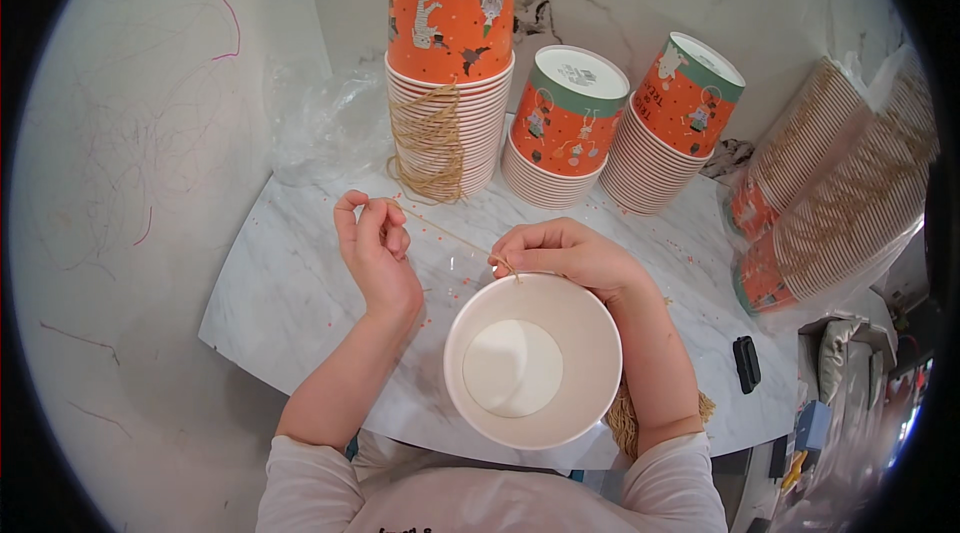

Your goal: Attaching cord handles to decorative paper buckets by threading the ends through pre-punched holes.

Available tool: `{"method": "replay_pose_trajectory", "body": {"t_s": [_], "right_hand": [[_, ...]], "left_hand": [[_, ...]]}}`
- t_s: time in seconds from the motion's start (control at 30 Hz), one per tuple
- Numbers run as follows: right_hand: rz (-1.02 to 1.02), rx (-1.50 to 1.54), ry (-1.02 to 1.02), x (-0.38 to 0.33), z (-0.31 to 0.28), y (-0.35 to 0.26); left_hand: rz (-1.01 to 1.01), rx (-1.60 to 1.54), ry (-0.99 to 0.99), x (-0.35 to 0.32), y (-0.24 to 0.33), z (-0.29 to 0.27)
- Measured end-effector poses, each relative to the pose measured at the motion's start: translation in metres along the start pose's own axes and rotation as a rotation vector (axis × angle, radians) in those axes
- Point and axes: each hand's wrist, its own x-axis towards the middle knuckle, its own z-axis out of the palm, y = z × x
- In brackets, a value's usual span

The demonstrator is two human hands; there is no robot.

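A white paper bucket stands in front of me, its open mouth facing up. A thin tan twine runs taut from its far rim up to my left hand. My left hand is closed, pinching the twine's other end above the table. At the bucket's far rim, my right hand is closed, with thumb and fingers pinching the twine where it meets the rim. Whether the twine is knotted there is too small to tell. A bundle of tan twine lies partly hidden beneath my right forearm.
Upside-down stacks of orange-and-green buckets stand behind: a tall stack with twine loops down its side, a middle stack and a right stack. Bagged stacks, a black object and clear plastic flank the marble-look table.
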Motion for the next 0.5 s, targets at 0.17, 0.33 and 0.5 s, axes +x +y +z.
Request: {"method": "replay_pose_trajectory", "body": {"t_s": [0.17,0.33,0.5], "right_hand": [[-0.002,0.046,0.022,0.003,-0.002,0.002],[-0.047,-0.035,0.041,0.005,-0.003,0.005],[-0.044,-0.038,0.067,0.002,-0.010,0.004]], "left_hand": [[0.022,0.101,0.007,0.004,-0.004,-0.008],[0.008,0.469,-0.166,-0.002,-0.007,-0.001],[-0.337,0.464,-0.848,-0.009,-0.002,0.003]]}}
